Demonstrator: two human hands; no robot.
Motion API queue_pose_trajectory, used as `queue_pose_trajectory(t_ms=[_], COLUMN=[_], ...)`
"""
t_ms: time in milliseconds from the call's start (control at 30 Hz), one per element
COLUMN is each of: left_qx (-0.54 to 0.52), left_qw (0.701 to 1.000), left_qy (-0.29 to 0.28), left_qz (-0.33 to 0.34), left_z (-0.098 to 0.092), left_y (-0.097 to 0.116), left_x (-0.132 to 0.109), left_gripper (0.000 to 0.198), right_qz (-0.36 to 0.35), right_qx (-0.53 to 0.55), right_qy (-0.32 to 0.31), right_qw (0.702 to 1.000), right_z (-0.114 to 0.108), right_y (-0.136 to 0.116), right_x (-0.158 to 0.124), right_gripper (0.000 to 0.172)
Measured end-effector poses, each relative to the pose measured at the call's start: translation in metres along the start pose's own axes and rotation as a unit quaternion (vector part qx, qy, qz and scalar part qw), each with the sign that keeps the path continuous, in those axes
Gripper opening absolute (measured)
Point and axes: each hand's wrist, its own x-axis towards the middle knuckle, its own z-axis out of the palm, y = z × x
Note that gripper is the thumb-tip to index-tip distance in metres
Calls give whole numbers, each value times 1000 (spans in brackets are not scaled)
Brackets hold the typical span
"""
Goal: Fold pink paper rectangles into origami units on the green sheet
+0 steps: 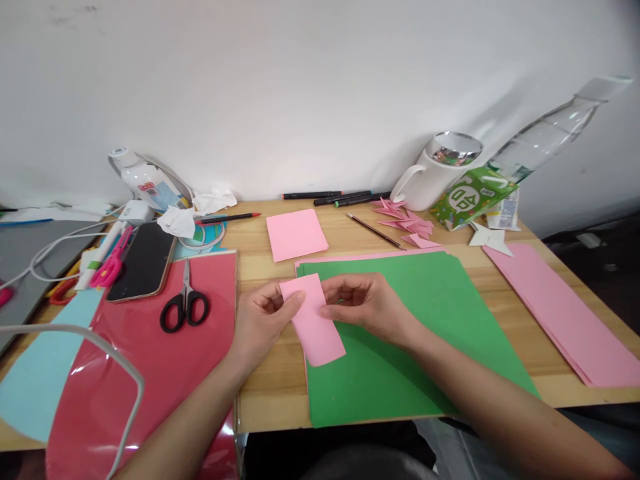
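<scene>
A folded pink paper strip [314,321] is held just above the green sheet [410,347] in the middle of the wooden desk [273,387]. My left hand [261,317] pinches the strip's upper left edge, thumb on top. On the other side my right hand [365,303] pinches its upper right edge with curled fingers. A pink square of paper [295,234] lies flat behind my hands. Several folded pink pieces [406,223] sit at the back right, beside a white folded star [491,239].
Black scissors [185,308] lie on red paper [165,360] at the left, beside a phone [143,261] and pens. A pencil [375,231], markers [345,197], a white mug [434,172], a green packet [473,197] and a plastic bottle [545,140] line the back. Pink sheets [560,310] lie at the right.
</scene>
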Motion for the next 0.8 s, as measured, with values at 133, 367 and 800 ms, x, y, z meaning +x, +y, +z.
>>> queue_pose_trajectory(t_ms=[133, 367, 800], left_qx=[10, -2, 19], left_qw=[1000, 998, 995], left_qy=[-14, -53, -95], left_qz=[16, 42, 21], left_z=[0, 5, 3], left_y=[2, 8, 3], left_x=[-1, -3, -3], left_gripper=[25, 18, 24], right_qz=[18, 5, -27], right_qx=[-2, 8, -9], right_qy=[11, 30, 37], right_qw=[1000, 1000, 999], right_z=[0, 2, 3], right_y=[1, 0, -1], right_x=[0, 1, 2], right_gripper=[31, 31, 30])
